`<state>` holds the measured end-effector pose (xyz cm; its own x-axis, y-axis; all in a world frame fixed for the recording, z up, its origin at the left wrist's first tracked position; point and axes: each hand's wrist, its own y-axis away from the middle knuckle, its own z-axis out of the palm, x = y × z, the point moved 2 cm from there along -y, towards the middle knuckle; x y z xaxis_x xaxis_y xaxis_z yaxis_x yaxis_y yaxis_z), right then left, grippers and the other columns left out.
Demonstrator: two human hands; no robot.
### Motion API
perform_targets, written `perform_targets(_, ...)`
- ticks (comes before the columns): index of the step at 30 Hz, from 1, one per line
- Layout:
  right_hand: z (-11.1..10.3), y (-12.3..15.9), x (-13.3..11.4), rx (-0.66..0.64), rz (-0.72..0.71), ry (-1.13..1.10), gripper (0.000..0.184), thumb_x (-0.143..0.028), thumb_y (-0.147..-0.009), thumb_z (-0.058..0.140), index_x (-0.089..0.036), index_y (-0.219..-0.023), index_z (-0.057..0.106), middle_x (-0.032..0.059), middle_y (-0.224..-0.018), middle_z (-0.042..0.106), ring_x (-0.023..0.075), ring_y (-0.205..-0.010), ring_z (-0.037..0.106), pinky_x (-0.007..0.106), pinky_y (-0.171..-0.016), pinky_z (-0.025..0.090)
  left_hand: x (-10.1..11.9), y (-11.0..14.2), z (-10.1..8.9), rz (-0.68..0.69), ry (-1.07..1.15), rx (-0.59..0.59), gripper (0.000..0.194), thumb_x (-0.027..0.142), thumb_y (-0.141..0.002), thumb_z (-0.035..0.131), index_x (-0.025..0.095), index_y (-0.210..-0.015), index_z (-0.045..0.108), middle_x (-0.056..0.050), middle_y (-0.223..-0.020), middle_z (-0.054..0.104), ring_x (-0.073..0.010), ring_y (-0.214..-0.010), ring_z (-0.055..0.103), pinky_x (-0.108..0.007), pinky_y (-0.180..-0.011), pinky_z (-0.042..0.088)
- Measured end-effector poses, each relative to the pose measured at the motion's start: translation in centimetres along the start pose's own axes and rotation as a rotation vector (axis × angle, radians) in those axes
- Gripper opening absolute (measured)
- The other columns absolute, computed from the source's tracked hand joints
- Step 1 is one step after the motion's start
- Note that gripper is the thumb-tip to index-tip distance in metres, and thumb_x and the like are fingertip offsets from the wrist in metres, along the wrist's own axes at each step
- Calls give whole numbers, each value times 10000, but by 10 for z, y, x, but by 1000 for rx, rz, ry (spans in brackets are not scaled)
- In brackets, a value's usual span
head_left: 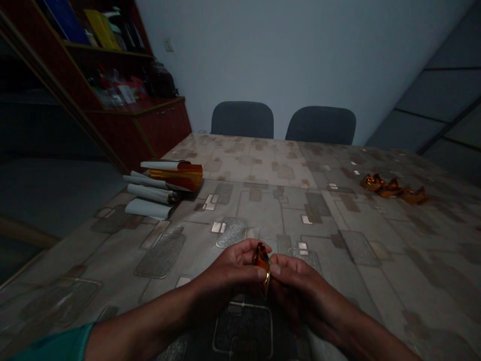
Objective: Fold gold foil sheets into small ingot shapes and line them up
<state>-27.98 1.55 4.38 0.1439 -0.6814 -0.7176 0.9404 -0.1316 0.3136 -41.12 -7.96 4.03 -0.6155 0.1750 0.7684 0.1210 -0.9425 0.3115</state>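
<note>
Between my hands, over the near part of the table, is a small piece of folded gold foil paper, shiny and orange-gold. My left hand grips it from the left, thumb in front and fingers behind. From the right, my right hand pinches its edge between thumb and forefinger. Part of the foil is hidden by my fingers. At the table's left lies a stack of folded gold foil sheets with pale backs. Several folded gold foil shapes stand in a row at the far right.
A patterned cloth covers the table. Behind its far edge stand two dark chairs, a left chair and a right chair, against a pale wall. A reddish wooden cabinet with loaded shelves stands at the back left.
</note>
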Motion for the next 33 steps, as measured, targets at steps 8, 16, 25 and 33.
perform_targets(8,0,0,0,-1,6,25,200,-331,-888,695,-140,-857,644,-15,-638,569,65,-468,461,164,-431,355,-1,-3,-1,29,-28,-21,430,244,-647,859,165,-980,598,7,-763,644,-95,-599,577,-206,-579,436)
perform_targets(16,1,0,-1,-11,20,89,241,-377,-881,693,-149,-852,621,-33,-584,550,60,-402,415,153,-364,342,2,2,6,45,-58,16,373,252,-695,840,168,-971,603,-3,-807,656,-98,-634,591,-213,-603,439)
perform_targets(25,-2,0,-1,49,19,169,268,-402,-893,669,-164,-789,604,-42,-569,517,60,-399,380,167,-368,284,0,1,7,57,-58,34,397,321,-682,854,162,-947,606,-10,-802,665,-115,-640,607,-231,-615,444)
perform_targets(33,2,3,-7,133,-31,270,372,-495,-878,650,-157,-735,596,-33,-582,490,63,-448,351,187,-401,233,1,2,1,-33,-28,-7,459,272,-695,827,176,-1085,605,-44,-936,673,-148,-715,647,-248,-634,453)
